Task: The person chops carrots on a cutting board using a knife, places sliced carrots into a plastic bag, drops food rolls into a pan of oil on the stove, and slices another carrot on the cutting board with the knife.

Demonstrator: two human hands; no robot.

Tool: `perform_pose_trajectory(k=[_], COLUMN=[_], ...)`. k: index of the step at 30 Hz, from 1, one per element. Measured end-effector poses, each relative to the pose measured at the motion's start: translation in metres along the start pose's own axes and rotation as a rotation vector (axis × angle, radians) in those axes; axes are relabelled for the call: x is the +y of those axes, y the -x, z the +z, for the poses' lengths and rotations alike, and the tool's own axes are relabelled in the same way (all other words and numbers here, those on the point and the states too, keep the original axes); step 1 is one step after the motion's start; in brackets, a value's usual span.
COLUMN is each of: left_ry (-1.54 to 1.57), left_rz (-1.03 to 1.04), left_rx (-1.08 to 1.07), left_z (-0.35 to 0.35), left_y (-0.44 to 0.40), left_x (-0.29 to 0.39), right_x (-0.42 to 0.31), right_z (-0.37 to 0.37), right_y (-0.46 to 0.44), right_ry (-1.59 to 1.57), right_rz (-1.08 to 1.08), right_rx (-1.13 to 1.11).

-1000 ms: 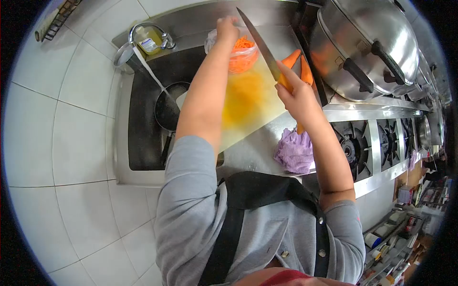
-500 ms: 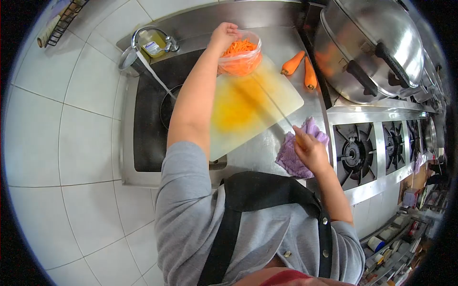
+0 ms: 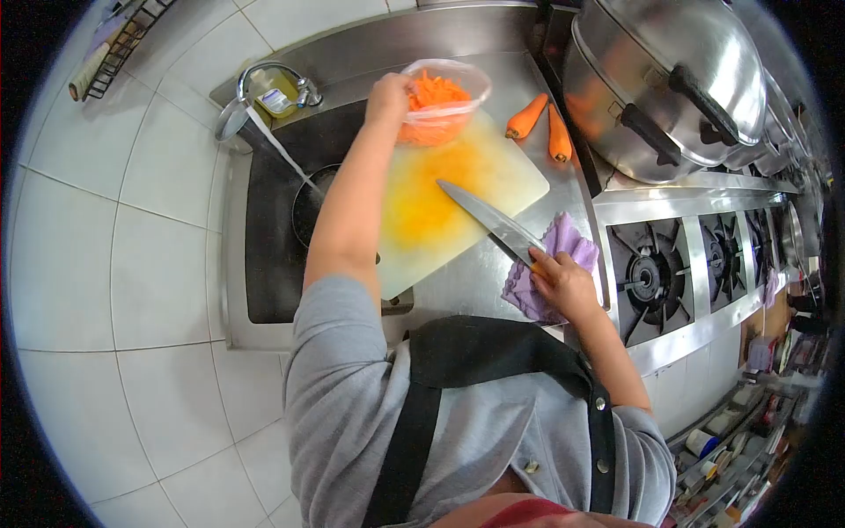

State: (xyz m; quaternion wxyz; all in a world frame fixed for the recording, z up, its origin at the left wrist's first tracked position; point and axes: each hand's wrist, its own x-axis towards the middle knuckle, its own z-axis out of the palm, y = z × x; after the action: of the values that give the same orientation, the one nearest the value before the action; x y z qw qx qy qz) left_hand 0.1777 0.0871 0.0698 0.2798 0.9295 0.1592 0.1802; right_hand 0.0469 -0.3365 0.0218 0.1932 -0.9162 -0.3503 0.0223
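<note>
My left hand (image 3: 391, 97) is closed on the left rim of a clear plastic bowl (image 3: 476, 86), its fingertips partly hidden there. Shredded carrot (image 3: 437, 91) fills the bowl, which stands at the far end of a white cutting board (image 3: 519, 179). Orange stains mark the middle of that board. In my right hand (image 3: 565, 283) is the handle of a kitchen knife (image 3: 484, 214). The blade slants over the board's right side, its broad face showing. A purple cloth (image 3: 568, 238) lies crumpled beside and under my right hand.
Two whole carrots (image 3: 526, 117) lie right of the board. On the left is a dark sink (image 3: 273, 211) with a running faucet (image 3: 280, 66). A large steel pot (image 3: 660, 88) and gas burners (image 3: 647, 277) stand to the right.
My left hand has moved from the bowl's far rim to its left side. The knife has turned from edge-on, so the blade's broad face now shows. The view has shifted slightly.
</note>
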Motion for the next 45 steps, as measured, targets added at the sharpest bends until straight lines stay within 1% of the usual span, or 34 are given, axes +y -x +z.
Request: perform_pose_trajectory(k=[1, 3, 4, 6, 8, 10, 11, 13, 14, 16, 17, 19, 20, 23, 24, 26, 27, 29, 30, 32, 33, 35, 36, 37, 38, 39, 40, 41, 43, 44, 45], left_ry=[-0.002, -0.181, -0.184, -0.177, -0.169, -0.282, -0.283, -0.104, -0.101, -0.090, -0.087, 0.102, 0.101, -0.303, -0.305, -0.133, -0.138, 0.073, 0.072, 0.356, 0.363, 0.068, 0.022, 0.017, 0.178, 0.341, 0.364, 0.362, 0.287, 0.288, 0.340], left_rz=[-0.001, 0.039, 0.068, 0.093, 0.082, 0.037, 0.035, 0.099, 0.104, 0.245, 0.247, 0.021, 0.024, -0.170, -0.173, -0.295, -0.296, -0.374, -0.373, -0.557, -0.555, -0.124, 0.036, 0.027, -0.135, -0.288, -0.333, -0.322, -0.102, -0.104, -0.142], left_rx=[0.002, 0.103, 0.064, 0.055, 0.031, -0.159, -0.159, -0.118, -0.118, -0.018, -0.024, -0.190, -0.194, -0.084, -0.087, 0.216, 0.218, 0.159, 0.160, -0.080, -0.076, 0.041, 0.225, 0.223, 0.154, 0.087, 0.043, 0.040, 0.052, 0.041, -0.048], left_z=[0.005, 0.009, 0.005, -0.004, -0.002, -0.001, 0.000, -0.003, 0.000, -0.001, -0.002, -0.005, -0.005, 0.001, 0.004, 0.011, 0.016, 0.030, 0.031, 0.030, 0.026, 0.015, 0.011, 0.011, 0.012, 0.003, 0.000, -0.001, 0.000, 0.001, -0.007], left_y=[0.002, 0.013, 0.017, 0.012, 0.013, -0.028, -0.044, -0.068, -0.076, -0.085, -0.085, -0.089, -0.089, -0.077, -0.071, -0.055, -0.045, -0.025, -0.020, -0.011, -0.016, -0.041, -0.042, -0.037, -0.031, -0.020, -0.013, -0.012, -0.001, 0.004, 0.010], left_x=[-0.005, -0.012, -0.011, 0.008, 0.008, 0.004, 0.000, 0.001, 0.001, 0.013, 0.014, 0.008, 0.005, -0.009, -0.011, -0.014, -0.011, -0.008, -0.003, 0.005, 0.003, -0.016, -0.019, -0.022, -0.024, -0.012, -0.008, -0.005, -0.006, -0.007, 0.004], right_x=[0.001, 0.002, 0.004, 0.005, 0.003, 0.003, 0.002, 0.003, 0.004, 0.004, 0.004, 0.004, 0.004, 0.002, 0.002, 0.002, 0.001, 0.000, 0.000, 0.000, 0.001, 0.000, 0.001, 0.001, 0.001, 0.001, 0.002, 0.002, 0.001, 0.001, 0.000], right_z=[0.001, 0.006, 0.005, 0.004, 0.007, 0.007, 0.008, 0.009, 0.009, 0.009, 0.009, 0.009, 0.009, 0.009, 0.009, 0.011, 0.011, 0.010, 0.010, 0.011, 0.009, 0.010, 0.010, 0.012, 0.014, 0.014, 0.013, 0.013, 0.013, 0.013, 0.011], right_y=[0.000, 0.001, -0.001, -0.005, -0.002, -0.005, -0.006, -0.007, -0.006, -0.006, -0.005, -0.005, -0.005, -0.005, -0.005, -0.006, -0.007, -0.007, -0.008, -0.007, -0.008, -0.007, -0.007, -0.006, -0.005, -0.006, -0.006, -0.006, -0.005, -0.005, -0.004], right_ry=[0.009, -0.001, -0.005, -0.008, -0.012, -0.012, -0.011, -0.006, 0.000, 0.001, -0.001, 0.009, 0.018, 0.016, 0.013, 0.022, 0.017, 0.003, 0.001, 0.001, 0.008, 0.038, 0.037, 0.032, 0.025, 0.022, 0.036, 0.049, 0.041, 0.038, 0.039], right_rz=[-0.013, -0.002, 0.013, 0.013, 0.013, 0.011, 0.013, 0.016, 0.021, 0.026, 0.025, 0.032, 0.030, 0.045, 0.045, 0.005, 0.002, 0.003, 0.001, 0.004, 0.001, 0.027, 0.024, 0.024, 0.023, 0.018, 0.021, 0.030, 0.033, 0.025, 0.035], right_rx=[0.013, -0.004, -0.013, 0.010, 0.000, 0.004, 0.006, 0.003, -0.007, 0.000, 0.000, 0.002, 0.004, 0.010, 0.007, 0.072, 0.073, 0.077, 0.079, 0.063, 0.065, 0.022, 0.017, 0.030, 0.048, 0.052, 0.038, 0.024, 0.034, 0.041, 0.039])
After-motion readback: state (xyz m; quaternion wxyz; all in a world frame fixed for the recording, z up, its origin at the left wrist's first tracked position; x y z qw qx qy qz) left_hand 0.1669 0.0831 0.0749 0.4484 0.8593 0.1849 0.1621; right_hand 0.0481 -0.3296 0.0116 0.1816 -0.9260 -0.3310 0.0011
